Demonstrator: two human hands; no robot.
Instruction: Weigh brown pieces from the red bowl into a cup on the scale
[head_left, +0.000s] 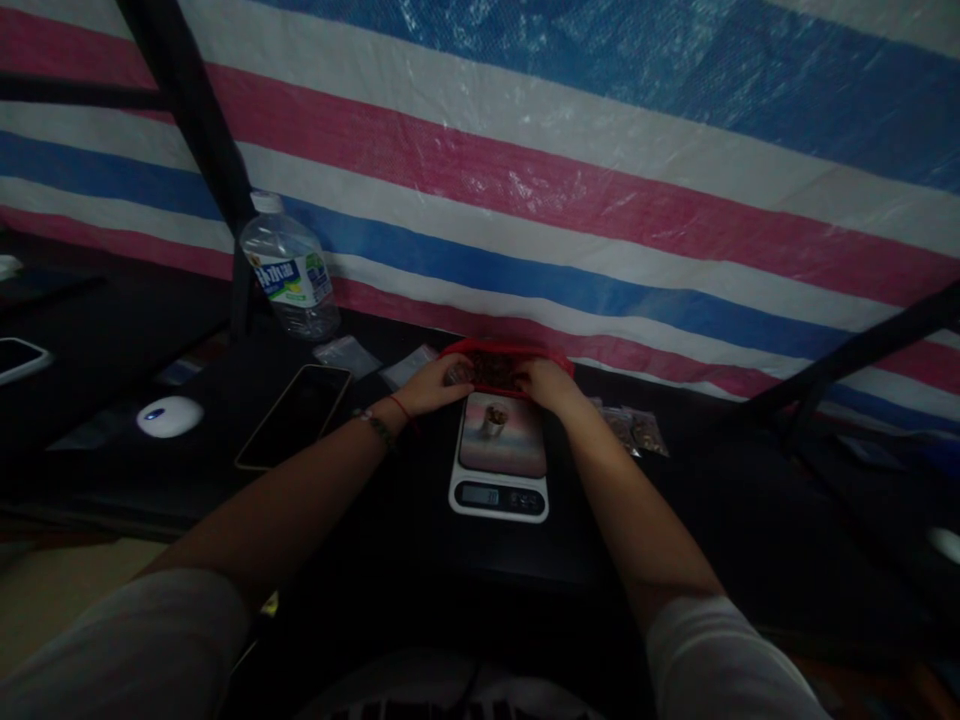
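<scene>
A red bag [504,352] of dark brown contents sits at the far edge of a dark surface [675,500], against a striped red, white and blue tarpaulin [600,150], held at both ends by a person's hands. The left hand [435,385] grips its left end, fingers [456,371] curled over the rim; the right hand [547,383] clasps the right end. Just before the bag lies a white kitchen scale [499,458] with a small cup [493,419] on its platform. Small clear packets [634,428] lie to the right. To the left are a phone [294,415], a white mouse [169,416] and a water bottle [291,270].
</scene>
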